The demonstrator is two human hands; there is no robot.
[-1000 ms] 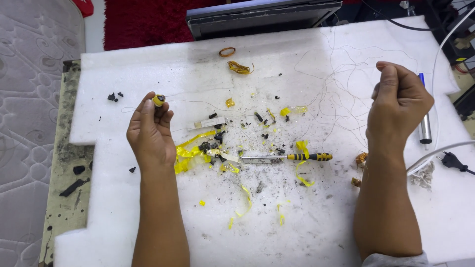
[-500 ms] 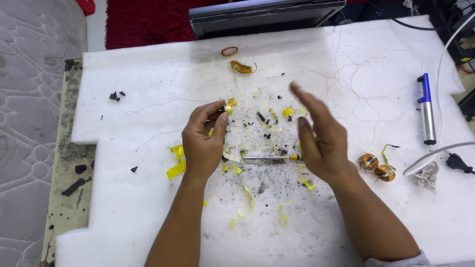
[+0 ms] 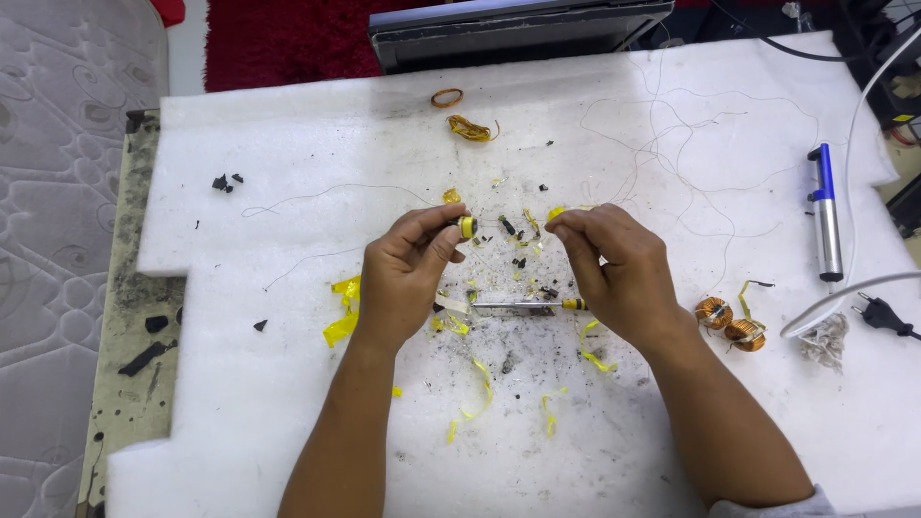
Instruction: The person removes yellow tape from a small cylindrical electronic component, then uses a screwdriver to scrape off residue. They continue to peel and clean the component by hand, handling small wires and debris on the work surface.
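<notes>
left hand: I see the left hand (image 3: 403, 273) over the middle of the white foam sheet (image 3: 288, 403), thumb and fingertips pinched together on a small yellow-taped coil with a dark core (image 3: 466, 226).
right hand: right hand (image 3: 614, 269) just beside it, fingers curled, thumb and forefinger closed together near the coil; I can't tell whether a wire strand is between them, too thin to see.
coil position: held just above the sheet's centre, between both hands, closer to the left fingertips.
under hands: a metal blade tool with yellow-black handle (image 3: 523, 306) lies flat on the sheet, partly covered by the right hand; yellow tape scraps (image 3: 343, 312) and dark grit scattered around it.
far edge: a small orange ring (image 3: 446, 97) and a crumpled yellow tape wad (image 3: 470, 128) lie near the far edge, in front of a dark flat device (image 3: 518, 34).
right edge: two copper-wound toroid coils (image 3: 729, 321) sit touching each other near the right forearm; a silver pen-shaped tool with blue cap (image 3: 825, 216) lies further right, a black mains plug (image 3: 881, 315) near the edge.
loose wire: thin copper wire strands (image 3: 691, 144) loop across the far right part of the sheet.
left edge: small black fragments (image 3: 226, 181) near the far left corner.
</notes>
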